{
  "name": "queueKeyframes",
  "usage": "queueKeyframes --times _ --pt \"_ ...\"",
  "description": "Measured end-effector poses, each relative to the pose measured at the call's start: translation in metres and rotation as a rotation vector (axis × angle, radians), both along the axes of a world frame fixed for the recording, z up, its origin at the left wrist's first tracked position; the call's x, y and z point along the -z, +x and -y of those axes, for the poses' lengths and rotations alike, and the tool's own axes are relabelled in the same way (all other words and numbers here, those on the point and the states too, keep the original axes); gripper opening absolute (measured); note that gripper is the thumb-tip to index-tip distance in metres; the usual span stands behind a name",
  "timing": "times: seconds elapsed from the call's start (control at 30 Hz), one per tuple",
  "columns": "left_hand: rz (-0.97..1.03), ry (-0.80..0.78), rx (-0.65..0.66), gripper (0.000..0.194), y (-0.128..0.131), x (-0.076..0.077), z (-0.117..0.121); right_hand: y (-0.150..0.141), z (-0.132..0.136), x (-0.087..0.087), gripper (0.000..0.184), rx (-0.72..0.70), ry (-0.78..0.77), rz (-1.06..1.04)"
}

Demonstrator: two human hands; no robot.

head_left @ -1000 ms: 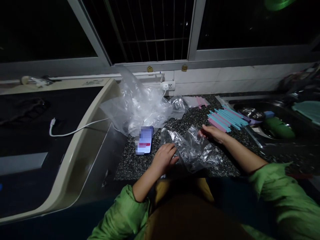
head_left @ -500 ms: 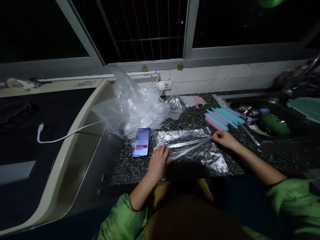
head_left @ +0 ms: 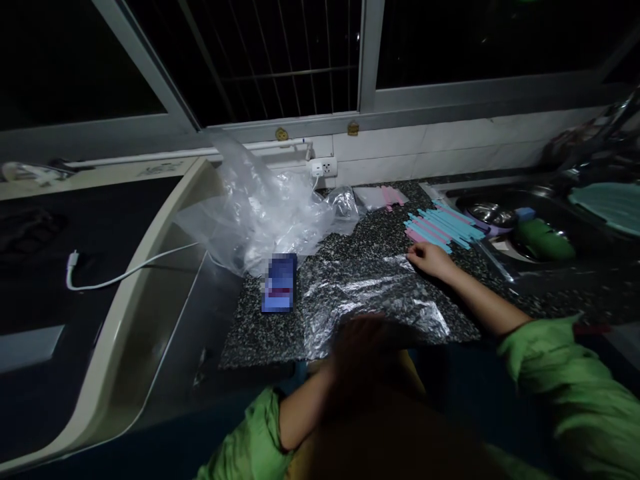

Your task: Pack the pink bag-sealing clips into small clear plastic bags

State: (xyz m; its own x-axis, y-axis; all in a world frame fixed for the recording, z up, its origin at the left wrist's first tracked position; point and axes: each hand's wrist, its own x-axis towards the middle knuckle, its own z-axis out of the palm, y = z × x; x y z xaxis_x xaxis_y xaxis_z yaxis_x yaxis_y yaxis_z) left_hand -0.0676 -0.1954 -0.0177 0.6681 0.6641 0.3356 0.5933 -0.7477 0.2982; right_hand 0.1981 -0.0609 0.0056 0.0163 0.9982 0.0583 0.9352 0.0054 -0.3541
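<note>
A clear plastic bag [head_left: 370, 287] lies spread and crinkled on the dark speckled counter. My right hand [head_left: 431, 260] pinches its far right corner between thumb and fingers. My left hand [head_left: 355, 343] is over the near edge of the bag, dark and smeared by motion, so its fingers cannot be made out. Left of the bag a phone [head_left: 280, 283] lies on the counter, its screen lit. Just beyond my right hand, several pink and light-blue flat strips [head_left: 443, 227] lie side by side.
A heap of clear plastic bags [head_left: 270, 213] sits at the back left, near a wall socket [head_left: 327, 166] with a white charger. More pink strips [head_left: 391, 197] lie at the back. On the right is a sink [head_left: 540, 197] with bowls; a cream-edged appliance [head_left: 130, 287] stands at the left.
My left hand has moved from the bag's left side toward me and to the right. The bag is no longer drawn into taut creases. My right hand has shifted slightly up and left.
</note>
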Motion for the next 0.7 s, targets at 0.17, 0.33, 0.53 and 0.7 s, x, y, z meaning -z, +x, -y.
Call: queueKeyframes --times 0.17,0.33,0.53,0.7 --pt "-0.145 0.076 0.014 0.044 0.026 0.021 0.008 -0.012 -0.007 -0.002 0.013 -0.075 0.002 0.120" --pt "-0.120 0.108 0.063 0.037 0.008 0.024 -0.005 0.001 0.014 0.000 0.017 -0.033 -0.068 0.145" --pt "-0.089 0.088 -0.652 0.051 -0.056 -0.013 -0.069 0.014 0.043 0.008 0.018 -0.074 0.011 0.146" --pt "-0.106 0.013 -0.683 0.052 -0.074 -0.017 -0.085 0.013 0.055 0.014 0.020 -0.089 0.057 0.150"
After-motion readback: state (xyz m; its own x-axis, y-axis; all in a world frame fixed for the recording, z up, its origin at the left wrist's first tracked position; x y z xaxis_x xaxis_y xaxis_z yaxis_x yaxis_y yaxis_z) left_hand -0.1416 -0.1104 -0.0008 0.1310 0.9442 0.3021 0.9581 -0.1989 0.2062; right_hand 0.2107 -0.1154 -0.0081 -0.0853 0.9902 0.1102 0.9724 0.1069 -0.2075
